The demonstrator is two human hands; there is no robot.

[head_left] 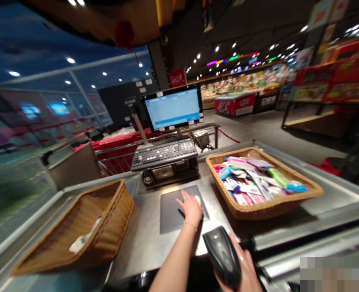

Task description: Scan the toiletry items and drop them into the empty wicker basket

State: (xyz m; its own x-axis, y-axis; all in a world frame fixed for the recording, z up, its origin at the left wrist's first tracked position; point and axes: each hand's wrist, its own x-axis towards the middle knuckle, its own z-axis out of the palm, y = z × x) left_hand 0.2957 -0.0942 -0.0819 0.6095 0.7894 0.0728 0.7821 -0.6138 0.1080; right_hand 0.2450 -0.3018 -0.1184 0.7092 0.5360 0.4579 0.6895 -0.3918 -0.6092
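My left hand (191, 208) reaches over a grey mouse pad (170, 213) on the metal counter, palm down, with its fingers apart. A small white item (198, 199) shows beside its fingers; what it is cannot be made out. My right hand (246, 269), at the lower edge, is wrapped round a black handheld barcode scanner (223, 253). To the right stands a wicker basket (243, 211) full of small packaged goods (255, 180), several of them like toothbrush or toothpaste packs. At the left, a second wicker basket (123, 215) holds a small white package (80, 243).
A black keyboard (164, 154) sits on a stand at the back of the counter, below a lit monitor (173, 107). Metal carts (112, 156) stand beyond. Metal rails (313, 231) run along the right front. Store shelves are blurred behind.
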